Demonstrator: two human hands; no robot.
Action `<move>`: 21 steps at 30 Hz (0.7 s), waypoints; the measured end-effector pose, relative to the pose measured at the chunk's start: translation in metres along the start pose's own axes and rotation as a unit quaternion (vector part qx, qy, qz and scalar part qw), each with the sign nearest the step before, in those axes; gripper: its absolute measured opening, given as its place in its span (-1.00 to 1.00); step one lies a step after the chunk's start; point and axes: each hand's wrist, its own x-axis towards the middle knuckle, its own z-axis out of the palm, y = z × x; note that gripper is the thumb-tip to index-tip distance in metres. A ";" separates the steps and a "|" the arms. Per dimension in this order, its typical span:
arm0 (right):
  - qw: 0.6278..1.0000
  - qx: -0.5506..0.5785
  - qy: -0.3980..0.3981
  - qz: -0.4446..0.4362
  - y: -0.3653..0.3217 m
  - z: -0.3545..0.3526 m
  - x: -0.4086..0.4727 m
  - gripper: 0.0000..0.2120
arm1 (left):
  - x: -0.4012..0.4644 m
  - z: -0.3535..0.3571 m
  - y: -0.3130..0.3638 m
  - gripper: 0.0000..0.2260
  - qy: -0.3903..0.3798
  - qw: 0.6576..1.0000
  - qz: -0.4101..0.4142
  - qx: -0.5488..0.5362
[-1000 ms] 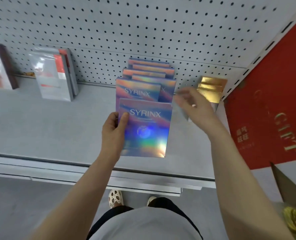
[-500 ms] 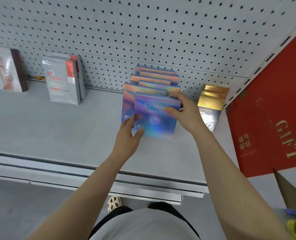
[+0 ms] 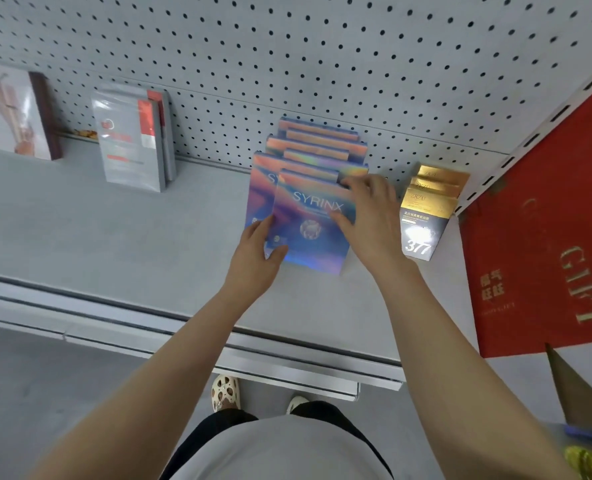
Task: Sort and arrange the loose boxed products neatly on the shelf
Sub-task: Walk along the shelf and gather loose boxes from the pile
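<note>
A holographic blue-purple SYRINX box (image 3: 310, 225) stands at the front of a row of several matching SYRINX boxes (image 3: 317, 143) that runs back to the pegboard on the grey shelf (image 3: 121, 237). My left hand (image 3: 254, 256) holds the front box at its lower left corner, thumb on its face. My right hand (image 3: 369, 220) grips its upper right edge, fingers over the top and thumb on the front. The front box sits slightly right of the box behind it.
Gold-and-black "377" boxes (image 3: 424, 216) stand in a short row right of my right hand. Grey-red boxes (image 3: 131, 140) and a white-brown box (image 3: 14, 112) stand at the back left. A red GIFT panel (image 3: 550, 237) borders the shelf on the right.
The front SYRINX box went from held out over the shelf to standing against the row. My right hand came in from the right and took its upper right edge.
</note>
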 end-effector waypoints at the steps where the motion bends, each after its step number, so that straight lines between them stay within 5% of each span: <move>1: 1.000 -0.026 0.007 -0.013 -0.001 -0.001 0.000 -0.53 | -0.001 -0.002 0.001 -0.57 0.002 1.000 -0.001 0.000; 8: 0.992 0.028 0.073 -0.099 -0.033 0.006 -0.015 -0.67 | -0.035 -0.036 -0.008 -0.75 0.063 0.997 -0.030 -0.016; 21: 0.948 0.166 -0.187 -0.198 -0.222 0.107 -0.097 -0.67 | -0.172 -0.194 -0.124 -0.81 0.267 0.946 -0.179 -0.036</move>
